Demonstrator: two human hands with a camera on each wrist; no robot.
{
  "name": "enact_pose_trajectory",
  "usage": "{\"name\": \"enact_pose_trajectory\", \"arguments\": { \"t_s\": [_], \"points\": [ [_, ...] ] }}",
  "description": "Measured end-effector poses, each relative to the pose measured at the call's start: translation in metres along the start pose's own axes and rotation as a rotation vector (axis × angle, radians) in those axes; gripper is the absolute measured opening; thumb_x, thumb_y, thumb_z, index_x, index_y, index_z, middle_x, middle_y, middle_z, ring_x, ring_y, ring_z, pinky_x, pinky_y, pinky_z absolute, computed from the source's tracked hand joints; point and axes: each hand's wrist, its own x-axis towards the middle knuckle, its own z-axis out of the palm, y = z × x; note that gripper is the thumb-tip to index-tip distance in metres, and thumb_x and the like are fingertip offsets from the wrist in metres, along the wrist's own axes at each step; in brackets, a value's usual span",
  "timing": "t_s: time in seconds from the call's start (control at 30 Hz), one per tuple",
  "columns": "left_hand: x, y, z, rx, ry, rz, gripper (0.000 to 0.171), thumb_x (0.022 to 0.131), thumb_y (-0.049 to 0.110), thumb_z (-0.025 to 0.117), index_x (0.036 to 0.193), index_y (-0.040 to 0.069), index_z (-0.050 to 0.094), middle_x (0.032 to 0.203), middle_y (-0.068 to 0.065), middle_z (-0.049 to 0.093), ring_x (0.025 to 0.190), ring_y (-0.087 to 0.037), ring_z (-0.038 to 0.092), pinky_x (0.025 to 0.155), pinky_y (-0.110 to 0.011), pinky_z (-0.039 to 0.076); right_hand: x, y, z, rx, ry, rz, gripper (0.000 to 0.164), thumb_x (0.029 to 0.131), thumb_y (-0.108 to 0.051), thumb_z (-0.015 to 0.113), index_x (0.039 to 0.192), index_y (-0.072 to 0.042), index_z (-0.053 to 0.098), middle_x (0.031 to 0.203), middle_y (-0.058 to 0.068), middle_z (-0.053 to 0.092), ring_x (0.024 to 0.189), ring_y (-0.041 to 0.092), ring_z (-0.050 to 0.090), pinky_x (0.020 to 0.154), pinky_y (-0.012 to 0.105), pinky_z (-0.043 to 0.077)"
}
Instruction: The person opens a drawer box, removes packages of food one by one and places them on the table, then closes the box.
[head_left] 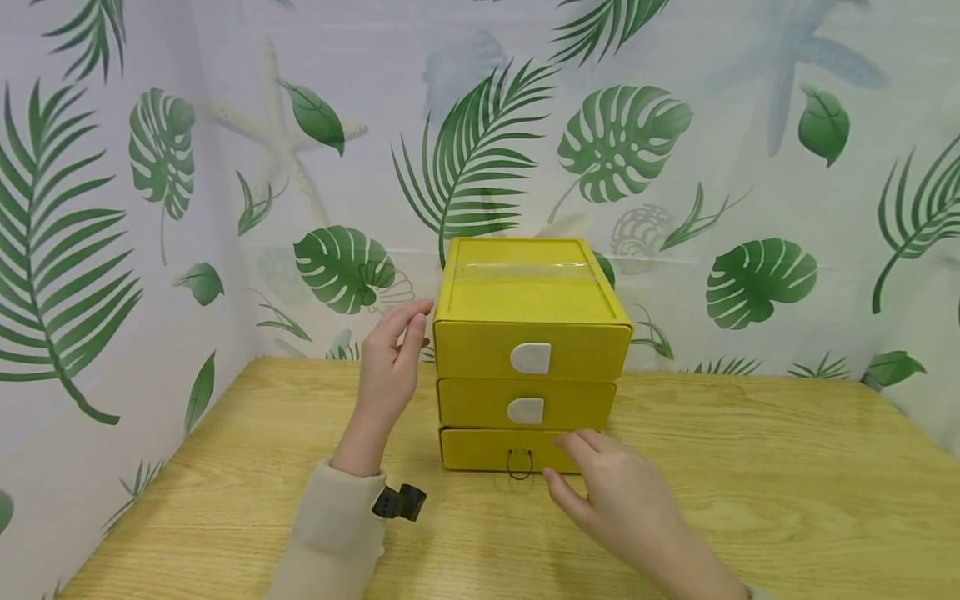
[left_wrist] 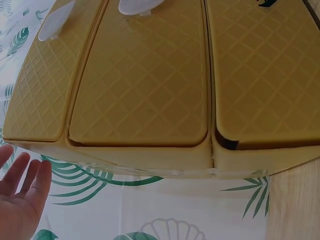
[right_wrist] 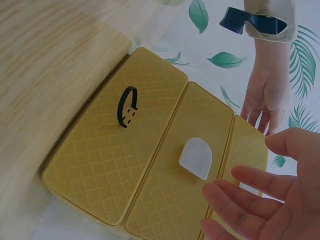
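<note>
A yellow three-drawer box (head_left: 525,350) stands on the wooden table with all its drawers closed. The upper two drawers carry white rounded tabs (head_left: 531,358); a thin dark loop (head_left: 520,465) hangs on the bottom one. My left hand (head_left: 390,354) is raised beside the box's upper left side, fingers fairly straight and holding nothing. In front of the bottom drawer's right part is my right hand (head_left: 618,487), its fingers loosely bent and parted from the thumb. The right wrist view shows that hand (right_wrist: 270,195) with nothing in it, near the drawer fronts.
The wooden table (head_left: 750,483) reaches back to a white curtain (head_left: 510,167) printed with green leaves. Clear tape (head_left: 525,269) crosses the box's top. A black strap (head_left: 400,502) sits at my left sleeve.
</note>
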Motion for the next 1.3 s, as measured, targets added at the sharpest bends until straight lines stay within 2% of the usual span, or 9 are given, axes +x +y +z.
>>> {"name": "enact_pose_trajectory", "arguments": {
  "t_s": [0.27,0.6,0.73,0.97,1.3],
  "points": [
    [-0.001,0.002,0.000,-0.008,-0.019,-0.031,0.023,0.091,0.003,0.047,0.108,-0.007,0.059,0.110,-0.017,0.056,0.098,-0.023,0.054,0.067,-0.028,0.052,0.002,0.000,0.002,0.009,0.020,-0.009,0.021,0.072,-0.019,0.068,0.088,-0.006,0.063,0.081,0.002,0.062,0.071,0.016,0.060,0.057,0.028,0.052],
    [0.001,0.000,-0.001,-0.021,-0.011,-0.057,0.022,0.090,0.003,0.048,0.107,-0.007,0.059,0.109,-0.016,0.057,0.097,-0.022,0.055,0.066,-0.028,0.053,0.009,0.000,0.002,0.050,0.062,-0.026,0.019,0.073,-0.017,0.067,0.087,-0.004,0.062,0.083,0.005,0.062,0.073,0.018,0.060,0.059,0.027,0.052],
    [0.001,-0.002,-0.001,-0.023,-0.011,-0.064,0.023,0.090,0.003,0.048,0.107,-0.007,0.059,0.109,-0.016,0.057,0.096,-0.022,0.055,0.066,-0.028,0.053,0.015,-0.001,0.000,0.071,0.090,-0.036,0.019,0.074,-0.017,0.067,0.086,-0.003,0.062,0.082,0.006,0.062,0.073,0.019,0.060,0.060,0.028,0.052],
    [0.000,-0.003,0.000,-0.033,-0.008,-0.074,0.023,0.090,0.004,0.048,0.107,-0.007,0.060,0.108,-0.016,0.057,0.096,-0.021,0.055,0.066,-0.030,0.053,0.031,-0.005,-0.002,0.100,0.115,0.012,0.019,0.076,-0.016,0.065,0.088,-0.002,0.062,0.085,0.007,0.062,0.076,0.020,0.059,0.059,0.029,0.052],
    [-0.001,-0.001,0.002,-0.042,-0.013,-0.088,0.023,0.090,0.004,0.048,0.108,-0.007,0.059,0.110,-0.017,0.056,0.097,-0.023,0.055,0.067,-0.036,0.053,0.054,-0.013,-0.007,0.192,0.198,0.044,0.022,0.079,-0.017,0.062,0.095,-0.001,0.062,0.089,0.009,0.062,0.076,0.020,0.057,0.056,0.031,0.050]
  ]
}}
